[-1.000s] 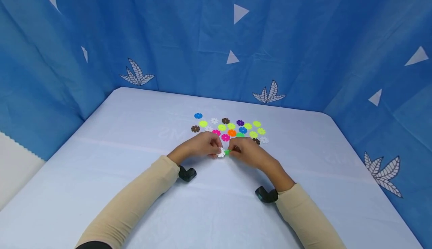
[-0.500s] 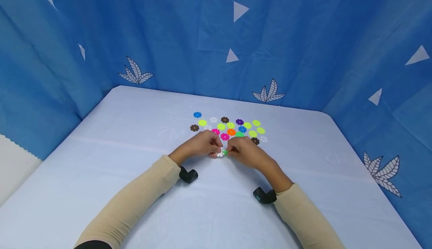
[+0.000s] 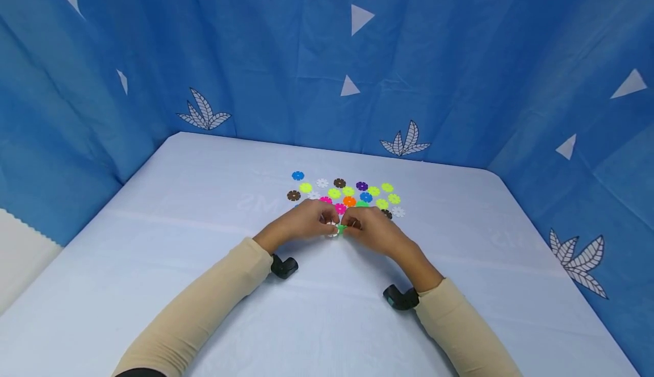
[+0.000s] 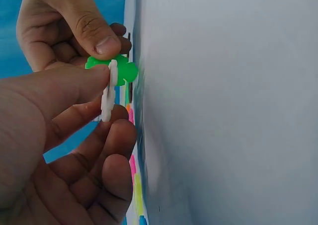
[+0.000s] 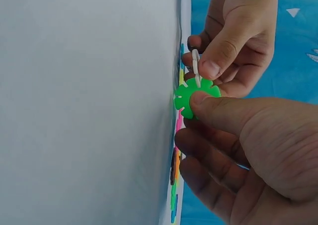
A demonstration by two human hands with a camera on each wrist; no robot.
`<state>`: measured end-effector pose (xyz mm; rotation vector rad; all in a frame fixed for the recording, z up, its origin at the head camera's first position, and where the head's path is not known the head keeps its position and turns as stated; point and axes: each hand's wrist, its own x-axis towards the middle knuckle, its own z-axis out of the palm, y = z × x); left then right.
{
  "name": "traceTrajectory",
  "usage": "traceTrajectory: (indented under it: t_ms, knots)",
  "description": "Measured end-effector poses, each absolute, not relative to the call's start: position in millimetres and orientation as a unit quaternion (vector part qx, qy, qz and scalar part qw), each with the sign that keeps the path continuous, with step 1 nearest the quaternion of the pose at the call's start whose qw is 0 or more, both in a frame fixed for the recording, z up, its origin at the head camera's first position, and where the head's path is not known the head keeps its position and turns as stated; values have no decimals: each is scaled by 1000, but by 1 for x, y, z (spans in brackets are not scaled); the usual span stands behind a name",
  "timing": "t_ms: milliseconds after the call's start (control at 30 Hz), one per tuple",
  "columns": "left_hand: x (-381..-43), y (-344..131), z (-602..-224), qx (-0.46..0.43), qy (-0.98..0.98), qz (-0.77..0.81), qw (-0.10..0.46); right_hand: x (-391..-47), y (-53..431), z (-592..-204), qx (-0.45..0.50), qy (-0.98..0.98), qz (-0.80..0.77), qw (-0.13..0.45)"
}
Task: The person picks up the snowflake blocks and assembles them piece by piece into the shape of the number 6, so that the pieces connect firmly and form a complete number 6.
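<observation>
My left hand (image 3: 309,219) pinches a white notched disc (image 4: 107,97) between thumb and fingers. A green notched disc (image 5: 185,97) is pinched by my right hand (image 3: 375,230), thumb flat on its face. The two discs meet edge to edge and stand crosswise to each other, the white rim at a notch of the green one. Both hands are close together over the white table, just in front of the loose discs. Fingers partly cover each disc.
Several loose notched discs lie flat behind the hands, among them an orange disc (image 3: 349,201), a purple disc (image 3: 361,186) and a brown disc (image 3: 293,195). The white table (image 3: 327,314) ends at a blue patterned curtain (image 3: 286,53).
My hands have drawn slightly closer together, and the white disc shows less of its face in the head view. The loose discs stay where they were.
</observation>
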<state>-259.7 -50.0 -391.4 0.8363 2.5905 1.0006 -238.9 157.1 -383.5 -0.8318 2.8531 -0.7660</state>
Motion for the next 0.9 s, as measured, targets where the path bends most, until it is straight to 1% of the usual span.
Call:
traceTrajectory:
  t_ms: [167,367,467,700,900]
  knots:
    - [-262,-49,-393,276,895,332,113,-241,168,-377,-226,944,-238,49]
    - [-261,-51,-392,261,906,320,93,-255,201,-371,-87,980,-175,24]
    - [-261,-52,-392,264,906,318,89,-261,213,-373,-40,987,-150,32]
    - [-262,-51,-392,282,906,305,75,-268,220,-381,-38,988,-143,48]
    - [-262,-50,-392,280,911,297,64,-266,219,-380,-62,977,-195,65]
